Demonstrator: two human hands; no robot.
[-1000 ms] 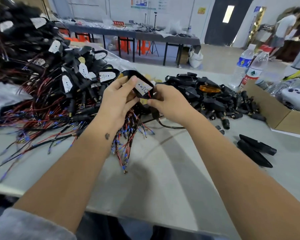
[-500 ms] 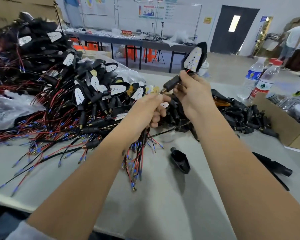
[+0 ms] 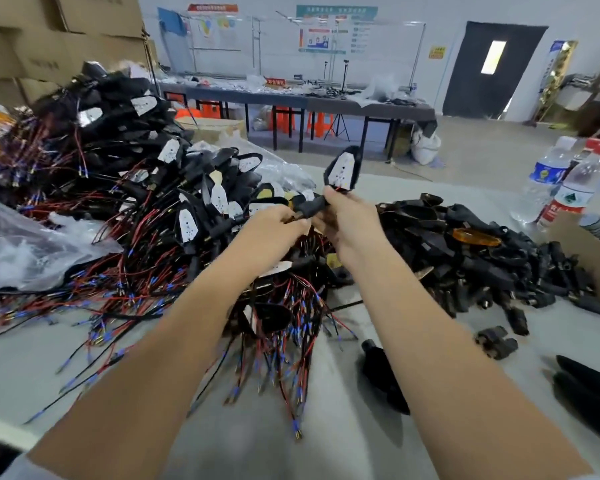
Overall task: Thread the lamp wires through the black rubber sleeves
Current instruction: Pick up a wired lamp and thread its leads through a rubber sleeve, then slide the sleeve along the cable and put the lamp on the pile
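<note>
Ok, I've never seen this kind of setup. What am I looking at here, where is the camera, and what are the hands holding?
There is no machine here: a person works with two bare hands, and the single camera sits on their head, looking forward and down, so the arms reach in from the bottom edge. The right hand holds up a small lamp, black with a white face, by its lower end. A black rubber sleeve sits just below the lamp, between the two hands. The left hand pinches at the sleeve's lower end, where the wires would come out; they are too small to make out. On the grey table lie a big heap of lamps with red and black wires on the left and a heap of black sleeves on the right, plus water bottles.
</note>
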